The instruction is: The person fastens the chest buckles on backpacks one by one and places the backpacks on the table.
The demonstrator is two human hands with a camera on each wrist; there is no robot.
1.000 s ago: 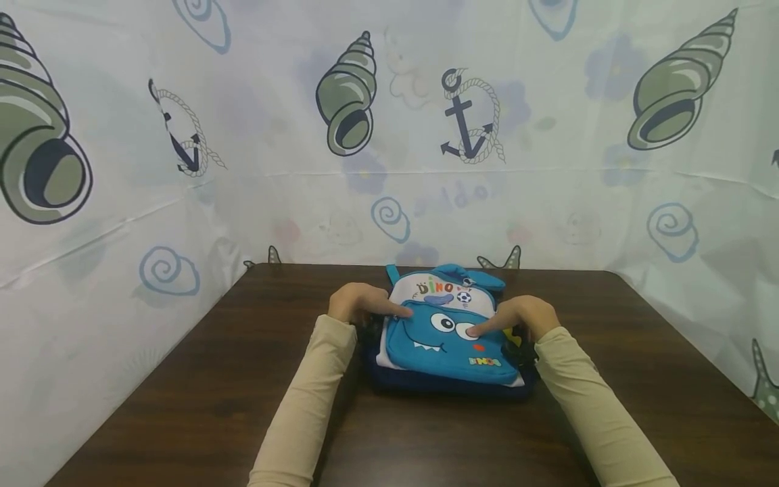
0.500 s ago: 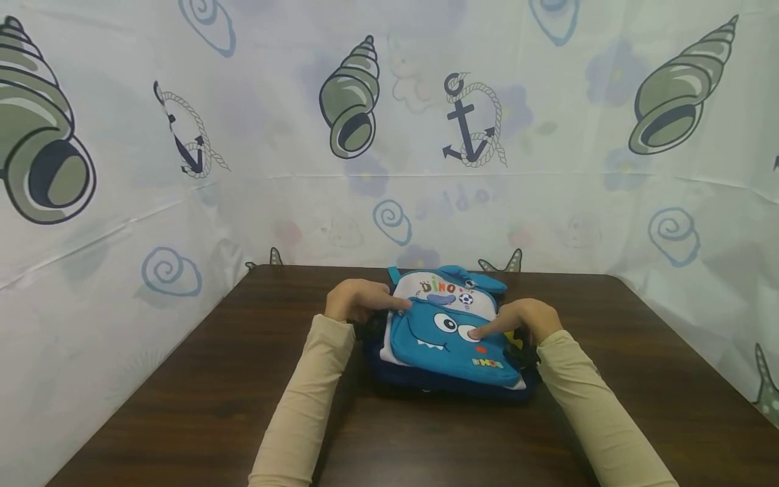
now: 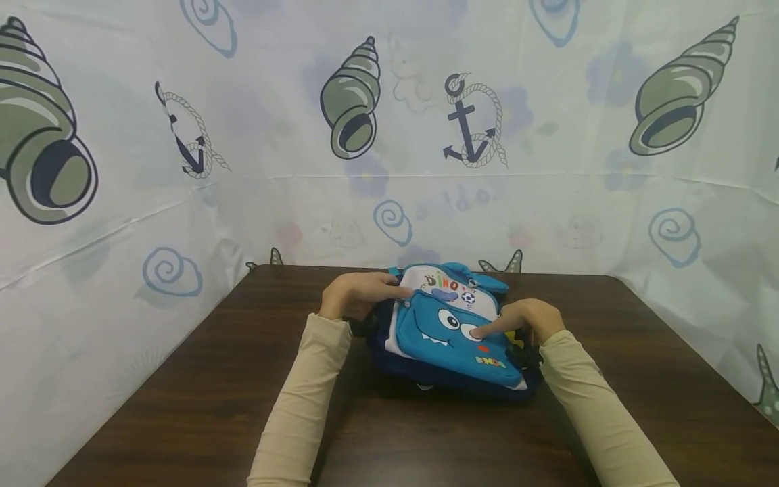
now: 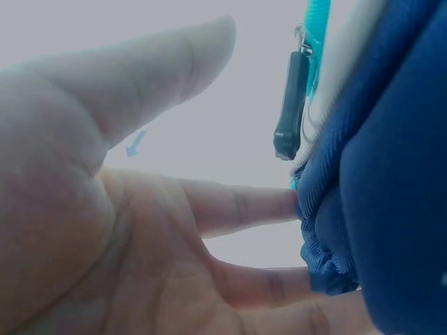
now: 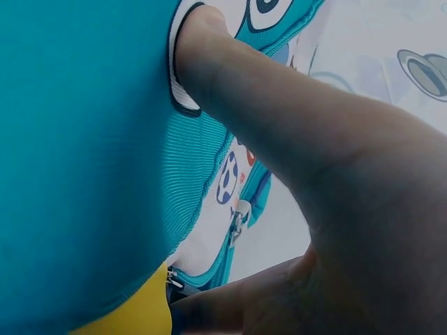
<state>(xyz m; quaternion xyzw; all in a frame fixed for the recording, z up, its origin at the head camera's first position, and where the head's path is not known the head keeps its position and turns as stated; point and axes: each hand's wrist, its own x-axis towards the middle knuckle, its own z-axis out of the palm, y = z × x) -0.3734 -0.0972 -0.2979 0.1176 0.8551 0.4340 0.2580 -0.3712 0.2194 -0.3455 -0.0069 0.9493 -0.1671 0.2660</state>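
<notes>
A small blue and white backpack [image 3: 447, 345] with a cartoon dinosaur face lies front side up on the table. My left hand [image 3: 360, 292] is at its left side, fingers straight out against the navy side panel [image 4: 398, 167]. In the left wrist view the thumb stands apart from the bag, near a dark zipper pull [image 4: 290, 105]. My right hand [image 3: 531, 318] grips the right side, its thumb pressing the printed eye on the teal front pocket [image 5: 91, 153]. The other right fingers reach round the side near a yellow patch [image 5: 136, 310], partly hidden.
The dark wooden table [image 3: 243, 379] extends on both sides of the bag and in front of it. A white curtain [image 3: 274, 135] printed with shells and anchors hangs behind and at both sides.
The backpack's left side has risen and shifted slightly right, so the bag tilts more. My left hand has moved up a little with it. The right hand keeps its hold.
</notes>
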